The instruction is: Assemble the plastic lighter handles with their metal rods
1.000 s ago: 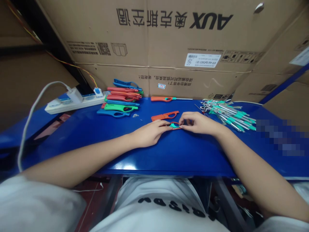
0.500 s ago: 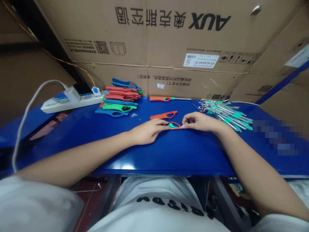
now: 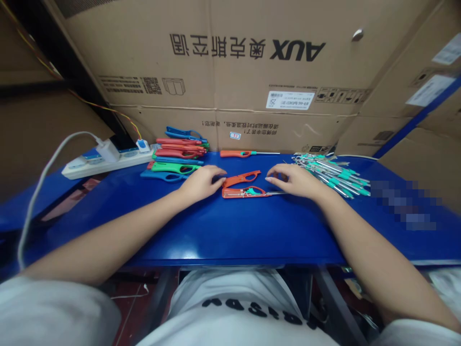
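On the blue table lies an orange lighter half-shell [image 3: 236, 193] with a green trigger and inner parts showing, its thin metal tube pointing right. Just behind it rests an orange cover half [image 3: 242, 179] with a looped handle. My left hand [image 3: 203, 185] is beside the left end of the cover half, thumb and fingers apart; whether the thumb touches it I cannot tell. On the other side my right hand [image 3: 293, 180] hovers above the metal tube with curled, parted fingers and nothing held.
A pile of coloured lighter shells [image 3: 180, 151] lies at back left, beside a white power strip [image 3: 108, 163]. Metal lighter tubes with green parts [image 3: 333, 175] are heaped on the right. A whole orange lighter [image 3: 236, 154] lies before the cardboard wall [image 3: 216, 67].
Both hands have let go of the filled half-shell, which now lies on the table. My left hand has moved left towards the cover half; my right hand has lifted slightly off.
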`<state>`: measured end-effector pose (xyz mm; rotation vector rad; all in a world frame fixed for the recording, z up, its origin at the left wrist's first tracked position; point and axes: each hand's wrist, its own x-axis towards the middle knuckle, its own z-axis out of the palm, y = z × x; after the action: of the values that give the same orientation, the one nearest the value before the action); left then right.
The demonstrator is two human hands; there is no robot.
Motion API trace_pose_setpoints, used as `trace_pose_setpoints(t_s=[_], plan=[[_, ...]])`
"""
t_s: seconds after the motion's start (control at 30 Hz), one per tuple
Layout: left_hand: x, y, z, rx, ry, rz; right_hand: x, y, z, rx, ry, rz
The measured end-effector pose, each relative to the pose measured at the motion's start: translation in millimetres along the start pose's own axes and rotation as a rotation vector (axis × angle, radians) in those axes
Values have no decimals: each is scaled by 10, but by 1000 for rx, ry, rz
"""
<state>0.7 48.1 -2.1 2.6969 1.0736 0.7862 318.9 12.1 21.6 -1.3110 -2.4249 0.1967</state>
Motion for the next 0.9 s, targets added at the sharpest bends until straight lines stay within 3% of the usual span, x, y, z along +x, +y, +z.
trace_pose_setpoints(t_s=[0.13, 0.43, 0.67, 0.9], plan=[[17, -98, -24, -12, -46, -8, -3, -11, 9, -14, -9, -5], [31, -84, -38, -1, -109, 21, 1, -10, 63, -22, -11, -40], [20, -136, 33, -148, -54, -122, 23, -75, 147, -10, 92, -157], [6, 23, 0, -83, -59, -9, 53, -91, 257, -18, 51, -242]])
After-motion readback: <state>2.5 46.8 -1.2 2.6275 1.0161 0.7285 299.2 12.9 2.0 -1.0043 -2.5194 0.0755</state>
